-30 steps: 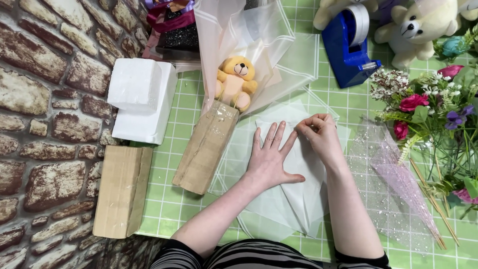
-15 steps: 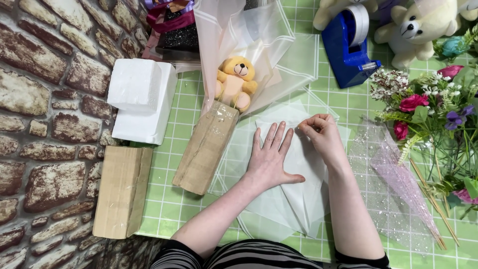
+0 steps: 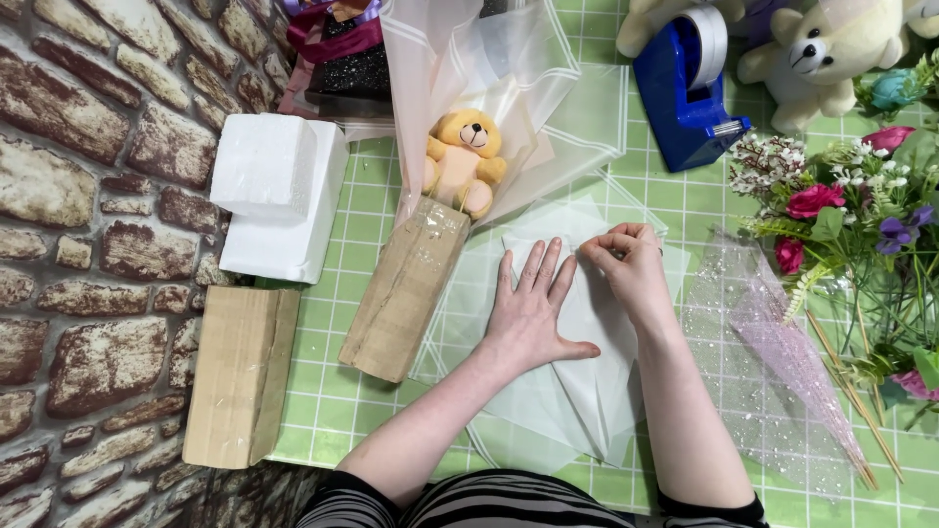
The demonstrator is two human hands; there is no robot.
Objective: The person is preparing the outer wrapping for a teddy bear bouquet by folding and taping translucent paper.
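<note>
My left hand lies flat with fingers spread on a stack of translucent white wrapping sheets on the green gridded mat. My right hand is beside it, fingers pinched on the upper edge of the top sheet. Just left of the sheets lies a cardboard-wrapped block with a small yellow teddy bear on its far end, backed by clear pinkish film.
Two white foam blocks and another cardboard-wrapped block lie at the left. A blue tape dispenser and plush bears stand at the back. Artificial flowers and a glittery pink cone wrap lie on the right.
My right hand's fingers have shifted slightly on the sheet's edge. My left hand stays flat in the same place.
</note>
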